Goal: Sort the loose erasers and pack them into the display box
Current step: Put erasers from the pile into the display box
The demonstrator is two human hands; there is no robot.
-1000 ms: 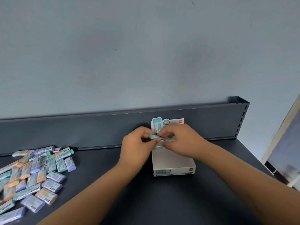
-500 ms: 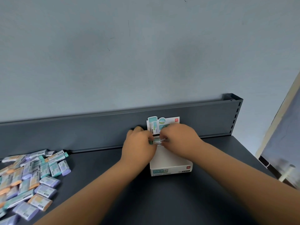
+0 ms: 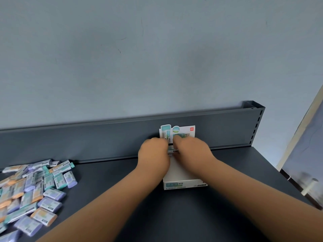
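At frame centre, left hand and right hand, pinching a small teal eraser, have dropped into the white cardboard display box: packing starts.

Single head-worn wide-angle view, forward and down, close over the shelf top, wall behind.

Plain blue-grey wall w/ faint scuffs fills the top half. Below it a dark grey desk, backed by a low metal panel, same grey, w/ slots at its right end. Far right: pale frame edge, blurred beyond. Light soft, even.
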